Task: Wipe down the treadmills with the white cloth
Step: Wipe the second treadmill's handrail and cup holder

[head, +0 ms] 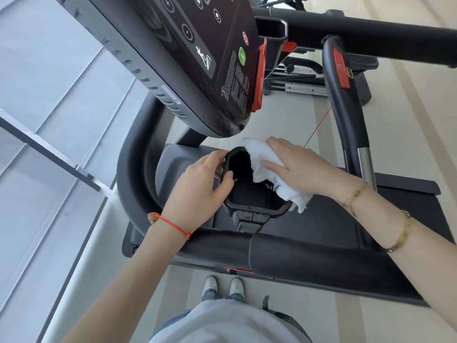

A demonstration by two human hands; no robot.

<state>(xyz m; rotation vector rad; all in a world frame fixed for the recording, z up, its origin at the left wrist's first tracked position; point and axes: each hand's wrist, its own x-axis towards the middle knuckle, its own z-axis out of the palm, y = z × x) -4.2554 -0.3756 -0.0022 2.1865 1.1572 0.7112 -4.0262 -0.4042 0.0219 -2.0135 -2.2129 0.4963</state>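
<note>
A black treadmill fills the view; its console [197,53] hangs tilted above, and a black open tray [249,194] with a raised rim sits below it. My left hand [200,189] grips the tray's left rim, thumb curled over the edge. My right hand [304,169] lies with straight fingers on the white cloth [267,167] and presses it onto the tray's right rim. The crumpled cloth drapes over that rim and hangs down to the right. The black front handlebar [309,258] crosses below my forearms.
A curved black side rail [133,174] wraps the tray on the left. At right stands a second handle [341,100] with a red tag and a chrome section. A window wall and sill run down the left. Another machine stands at the back right. My shoes [222,288] show on the pale floor.
</note>
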